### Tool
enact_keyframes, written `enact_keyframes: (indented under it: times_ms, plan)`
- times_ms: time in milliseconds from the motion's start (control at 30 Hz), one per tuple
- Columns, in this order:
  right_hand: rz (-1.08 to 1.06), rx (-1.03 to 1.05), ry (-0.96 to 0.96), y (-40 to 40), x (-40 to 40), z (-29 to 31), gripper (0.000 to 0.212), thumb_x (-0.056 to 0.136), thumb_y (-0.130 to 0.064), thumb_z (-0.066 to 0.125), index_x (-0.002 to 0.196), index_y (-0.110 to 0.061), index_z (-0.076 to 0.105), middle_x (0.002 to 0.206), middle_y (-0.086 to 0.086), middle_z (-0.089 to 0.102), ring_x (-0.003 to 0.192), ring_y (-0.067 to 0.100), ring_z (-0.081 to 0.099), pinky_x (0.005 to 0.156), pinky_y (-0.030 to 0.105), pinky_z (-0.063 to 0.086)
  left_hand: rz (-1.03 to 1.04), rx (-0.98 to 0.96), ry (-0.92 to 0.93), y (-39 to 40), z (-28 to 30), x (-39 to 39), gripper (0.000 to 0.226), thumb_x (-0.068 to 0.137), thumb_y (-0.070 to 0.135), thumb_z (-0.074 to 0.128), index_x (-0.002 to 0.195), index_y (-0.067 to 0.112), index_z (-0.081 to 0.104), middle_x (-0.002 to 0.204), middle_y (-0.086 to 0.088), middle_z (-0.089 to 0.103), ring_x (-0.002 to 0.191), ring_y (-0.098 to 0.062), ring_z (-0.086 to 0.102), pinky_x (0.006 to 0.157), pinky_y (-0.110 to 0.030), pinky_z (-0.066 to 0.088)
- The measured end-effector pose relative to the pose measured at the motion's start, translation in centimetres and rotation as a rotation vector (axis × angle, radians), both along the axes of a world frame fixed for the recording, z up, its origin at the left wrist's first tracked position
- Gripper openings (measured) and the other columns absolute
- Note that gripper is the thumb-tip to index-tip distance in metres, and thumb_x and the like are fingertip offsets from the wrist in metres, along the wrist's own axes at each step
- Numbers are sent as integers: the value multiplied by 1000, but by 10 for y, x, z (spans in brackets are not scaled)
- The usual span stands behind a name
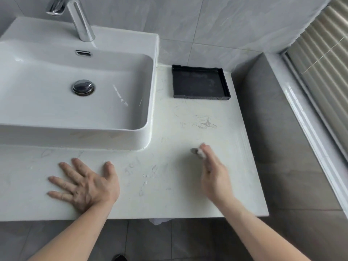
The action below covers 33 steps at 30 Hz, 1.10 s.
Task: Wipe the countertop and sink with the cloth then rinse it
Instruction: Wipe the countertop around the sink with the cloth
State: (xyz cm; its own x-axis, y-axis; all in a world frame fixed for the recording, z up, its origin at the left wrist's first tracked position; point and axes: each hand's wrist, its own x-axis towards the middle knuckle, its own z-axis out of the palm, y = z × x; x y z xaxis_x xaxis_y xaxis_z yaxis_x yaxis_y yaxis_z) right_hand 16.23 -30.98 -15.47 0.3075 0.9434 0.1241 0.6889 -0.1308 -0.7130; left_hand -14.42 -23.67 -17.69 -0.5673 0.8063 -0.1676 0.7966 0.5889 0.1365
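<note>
Now: wipe in overlapping passes from far to near, pressing evenly. Left hand (pixel 82 185) flat, fingers spread, bracing on the surface (pixel 188 113) near the sink (pixel 143 134). Right hand (pixel 212 172) blurred, fingers nearly straight, small pale cloth (pixel 200 152) at the tips; grip unclear. Marks scattered over pale stone; black tray (pixel 226 85) far right, grey tiled wall, blinds right.

i'm standing in a bathroom here: white vessel sink (pixel 79 102) with a chrome faucet (pixel 79 19) on a pale marble countertop (pixel 169 185), grey wall tiles (pixel 207 25) behind, slatted blinds (pixel 323 44) at the right.
</note>
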Motion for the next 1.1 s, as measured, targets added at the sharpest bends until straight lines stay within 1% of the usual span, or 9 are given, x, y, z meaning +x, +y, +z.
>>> enact_keyframes:
  times_ms: [67, 167, 300, 400, 600, 767, 833, 1000, 1100]
  plan:
    - [212, -63, -46, 7, -41, -3, 49, 107, -8, 47, 151, -27, 49, 161, -10, 41, 155, 8, 25, 127, 31, 21, 2, 9, -5, 0, 0, 1, 95, 86, 72, 23, 162, 16, 9, 170, -11, -1, 153, -44, -12, 120, -66, -8]
    - [472, -164, -278, 12, -78, -6, 51, 109, -35, 42, 160, -32, 32, 170, -13, 19, 160, 16, 3, 130, 43, 1, 1, 19, -4, 0, -1, 1, 96, 86, 72, 24, 162, 16, 10, 170, -11, -1, 154, -44, -11, 120, -66, -8]
    - [493, -214, -468, 3, -53, -5, 63, 106, -60, 31, 162, -44, 9, 171, -20, -2, 158, 15, -16, 125, 51, -16, 0, 25, -3, 0, -1, 0, 95, 86, 71, 25, 162, 16, 10, 170, -11, -1, 153, -44, -11, 120, -67, -7]
    - [323, -247, -454, -10, 5, -8, 60, 107, -55, 32, 162, -46, 10, 171, -21, -1, 158, 12, -14, 128, 47, -8, -1, 22, -5, 0, -1, 1, 94, 86, 71, 25, 162, 16, 10, 170, -11, -1, 153, -44, -11, 120, -67, -7]
    - [-138, -177, -302, -38, 106, -3, 43, 110, -24, 41, 152, -21, 49, 160, -13, 37, 155, 12, 25, 122, 46, 35, 0, 27, -4, 1, -2, 0, 94, 87, 71, 27, 161, 15, 11, 170, -13, -1, 153, -45, -11, 120, -67, -7]
    - [-362, -75, -107, -32, 100, 12, 40, 109, -18, 42, 147, -18, 54, 152, -2, 55, 147, 13, 41, 120, 35, 37, -5, 34, -7, 1, -3, -1, 93, 88, 71, 27, 161, 16, 11, 170, -13, -1, 153, -45, -11, 120, -68, -6]
    - [-282, -25, -15, -26, 72, 17, 42, 107, -11, 44, 148, -19, 52, 150, -4, 57, 146, 7, 42, 121, 31, 34, 0, 31, -2, 0, -4, -1, 93, 88, 71, 27, 161, 16, 11, 170, -12, -1, 153, -45, -11, 120, -68, -7]
    - [226, -24, 14, -23, -37, 23, 45, 107, -11, 45, 151, -16, 51, 161, -4, 43, 154, 8, 27, 126, 28, 24, 2, 42, -5, 1, -4, -1, 94, 87, 70, 30, 161, 17, 12, 170, -11, 0, 153, -46, -10, 120, -67, -6]
    - [506, -150, -110, -32, -86, 11, 58, 103, -14, 53, 159, -21, 38, 169, -7, 22, 159, 11, 2, 130, 31, 2, 0, 46, -3, 1, -4, -1, 94, 86, 70, 30, 161, 18, 12, 170, -11, 1, 153, -46, -9, 120, -68, -6]
